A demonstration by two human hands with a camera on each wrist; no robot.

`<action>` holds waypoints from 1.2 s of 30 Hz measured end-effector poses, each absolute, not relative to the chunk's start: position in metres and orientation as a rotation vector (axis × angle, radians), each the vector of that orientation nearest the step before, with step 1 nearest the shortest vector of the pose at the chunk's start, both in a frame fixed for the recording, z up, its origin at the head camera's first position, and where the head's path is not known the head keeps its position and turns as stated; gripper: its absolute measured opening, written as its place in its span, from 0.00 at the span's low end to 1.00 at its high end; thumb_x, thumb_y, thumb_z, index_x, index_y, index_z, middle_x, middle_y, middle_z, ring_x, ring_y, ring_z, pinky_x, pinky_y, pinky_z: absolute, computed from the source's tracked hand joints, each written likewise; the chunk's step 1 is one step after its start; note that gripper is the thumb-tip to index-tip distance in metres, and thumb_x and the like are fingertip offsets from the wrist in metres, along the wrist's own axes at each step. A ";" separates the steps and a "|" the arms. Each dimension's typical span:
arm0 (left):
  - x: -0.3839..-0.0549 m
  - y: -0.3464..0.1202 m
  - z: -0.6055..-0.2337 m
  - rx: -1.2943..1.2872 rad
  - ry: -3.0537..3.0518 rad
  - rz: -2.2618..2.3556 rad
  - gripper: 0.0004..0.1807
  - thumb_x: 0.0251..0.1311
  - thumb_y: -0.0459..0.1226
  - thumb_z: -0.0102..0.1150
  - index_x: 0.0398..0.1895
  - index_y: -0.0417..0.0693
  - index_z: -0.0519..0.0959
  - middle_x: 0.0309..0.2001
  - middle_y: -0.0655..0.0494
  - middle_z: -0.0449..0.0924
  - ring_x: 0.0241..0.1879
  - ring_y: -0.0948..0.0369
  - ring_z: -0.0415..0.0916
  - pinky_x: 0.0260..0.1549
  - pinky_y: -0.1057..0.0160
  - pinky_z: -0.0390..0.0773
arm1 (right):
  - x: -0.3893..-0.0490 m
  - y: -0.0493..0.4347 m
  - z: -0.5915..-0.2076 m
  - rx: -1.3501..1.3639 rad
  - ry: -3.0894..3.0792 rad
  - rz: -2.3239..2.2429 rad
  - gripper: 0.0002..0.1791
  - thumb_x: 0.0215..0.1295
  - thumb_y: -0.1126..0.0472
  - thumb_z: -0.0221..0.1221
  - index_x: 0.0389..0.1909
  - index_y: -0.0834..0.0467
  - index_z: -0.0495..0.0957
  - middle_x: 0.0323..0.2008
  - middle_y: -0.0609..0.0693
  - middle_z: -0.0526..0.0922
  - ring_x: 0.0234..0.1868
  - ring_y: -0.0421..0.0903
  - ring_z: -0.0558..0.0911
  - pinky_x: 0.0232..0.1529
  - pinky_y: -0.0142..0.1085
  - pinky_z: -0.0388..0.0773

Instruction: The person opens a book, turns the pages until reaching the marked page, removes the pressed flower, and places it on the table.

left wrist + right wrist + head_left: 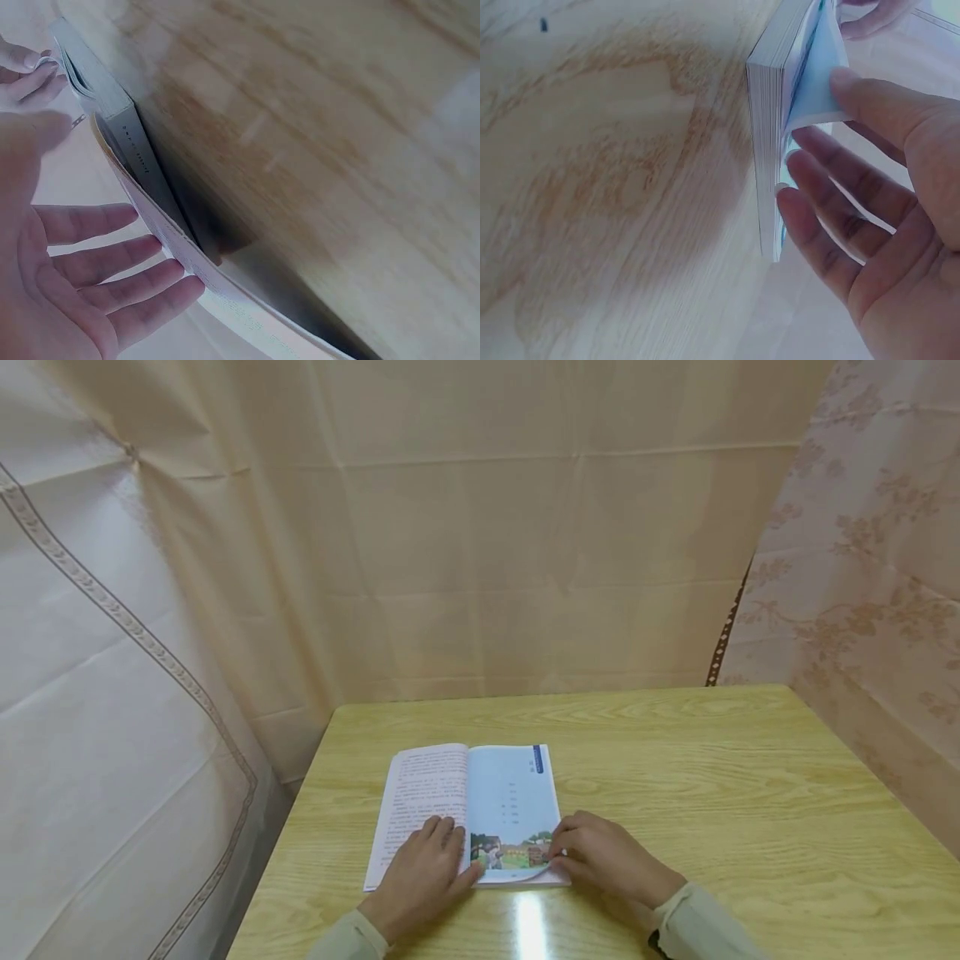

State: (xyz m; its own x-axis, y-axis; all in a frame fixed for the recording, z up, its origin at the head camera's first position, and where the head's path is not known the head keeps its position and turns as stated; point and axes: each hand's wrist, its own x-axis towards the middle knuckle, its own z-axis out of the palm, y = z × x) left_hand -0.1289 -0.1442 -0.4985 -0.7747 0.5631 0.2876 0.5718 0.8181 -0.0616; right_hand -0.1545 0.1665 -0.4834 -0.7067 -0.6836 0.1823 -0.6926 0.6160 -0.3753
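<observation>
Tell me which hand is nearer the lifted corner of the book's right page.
Right: the right hand pinches that lifted corner, while the left hand rests on the left page, farther off.

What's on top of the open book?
The left hand rests on the left page, and the right hand pinches the lower corner of the right page. Whatever is directly beneath them is covered.

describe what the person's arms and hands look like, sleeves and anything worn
The left hand and right hand are bare, with no gloves or rings showing. The left sleeve and right sleeve are plain, pale cream and long. Something black shows at the right cuff; too little is visible to identify it.
</observation>
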 end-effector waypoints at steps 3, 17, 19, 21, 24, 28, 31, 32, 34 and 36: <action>-0.128 -0.142 -0.499 -0.872 -2.716 0.005 0.39 0.70 0.66 0.48 0.52 0.37 0.81 0.45 0.47 0.79 0.48 0.51 0.76 0.47 0.54 0.81 | -0.154 0.166 -0.484 1.204 -2.772 0.680 0.04 0.67 0.54 0.68 0.38 0.48 0.89 0.41 0.36 0.84 0.42 0.36 0.79 0.42 0.34 0.82; -0.126 -0.127 -0.498 -0.749 -2.809 0.129 0.53 0.57 0.79 0.42 0.55 0.40 0.81 0.44 0.44 0.79 0.45 0.48 0.76 0.45 0.44 0.81 | -0.153 0.160 -0.480 1.122 -2.666 0.739 0.02 0.69 0.52 0.66 0.37 0.43 0.87 0.44 0.34 0.82 0.47 0.36 0.78 0.47 0.35 0.82; -0.126 -0.125 -0.499 -0.740 -2.795 0.136 0.50 0.60 0.78 0.43 0.52 0.40 0.82 0.42 0.45 0.79 0.43 0.48 0.76 0.43 0.45 0.80 | -0.152 0.158 -0.479 1.120 -2.626 0.771 0.01 0.67 0.54 0.68 0.37 0.43 0.87 0.45 0.35 0.82 0.49 0.37 0.79 0.50 0.36 0.82; -0.126 -0.125 -0.500 -0.739 -2.765 0.155 0.45 0.64 0.74 0.44 0.49 0.41 0.82 0.40 0.46 0.79 0.41 0.49 0.76 0.42 0.47 0.80 | -0.152 0.157 -0.478 1.116 -2.590 0.823 0.02 0.65 0.56 0.70 0.37 0.44 0.87 0.46 0.38 0.82 0.49 0.38 0.80 0.49 0.35 0.83; -0.126 -0.125 -0.501 -0.741 -2.733 0.180 0.42 0.67 0.72 0.42 0.45 0.42 0.83 0.37 0.49 0.78 0.38 0.51 0.76 0.40 0.49 0.80 | -0.152 0.156 -0.477 1.099 -2.556 0.903 0.04 0.64 0.58 0.71 0.37 0.46 0.86 0.47 0.42 0.82 0.48 0.39 0.81 0.47 0.33 0.83; -0.126 -0.122 -0.502 -0.751 -2.717 0.167 0.46 0.63 0.77 0.38 0.40 0.44 0.82 0.34 0.50 0.75 0.35 0.51 0.74 0.38 0.49 0.78 | -0.151 0.156 -0.477 1.083 -2.519 0.985 0.02 0.67 0.57 0.68 0.36 0.47 0.84 0.47 0.45 0.83 0.48 0.39 0.81 0.45 0.32 0.83; -0.126 -0.120 -0.503 -0.763 -2.688 0.170 0.48 0.59 0.80 0.37 0.38 0.45 0.82 0.33 0.50 0.75 0.33 0.50 0.74 0.35 0.49 0.77 | -0.151 0.156 -0.477 1.081 -2.504 1.013 0.02 0.68 0.58 0.67 0.36 0.47 0.84 0.46 0.46 0.82 0.46 0.38 0.80 0.43 0.32 0.83; -0.126 -0.119 -0.504 -0.765 -2.675 0.176 0.48 0.60 0.79 0.38 0.37 0.44 0.82 0.33 0.50 0.75 0.33 0.50 0.75 0.35 0.49 0.78 | -0.151 0.156 -0.477 1.078 -2.503 1.022 0.02 0.68 0.58 0.68 0.36 0.47 0.84 0.46 0.46 0.82 0.46 0.38 0.81 0.42 0.32 0.84; -0.126 -0.119 -0.504 -0.763 -2.659 0.197 0.46 0.62 0.77 0.40 0.38 0.44 0.83 0.34 0.50 0.76 0.33 0.50 0.76 0.35 0.49 0.78 | -0.151 0.155 -0.476 1.073 -2.502 1.034 0.04 0.66 0.60 0.69 0.37 0.47 0.84 0.46 0.46 0.82 0.45 0.37 0.81 0.42 0.32 0.84; -0.126 -0.118 -0.503 -0.757 -2.655 0.210 0.43 0.64 0.75 0.41 0.38 0.45 0.84 0.34 0.50 0.77 0.33 0.50 0.76 0.34 0.49 0.78 | -0.150 0.155 -0.477 1.067 -2.497 1.051 0.06 0.65 0.61 0.70 0.37 0.47 0.84 0.47 0.46 0.82 0.45 0.37 0.81 0.42 0.32 0.84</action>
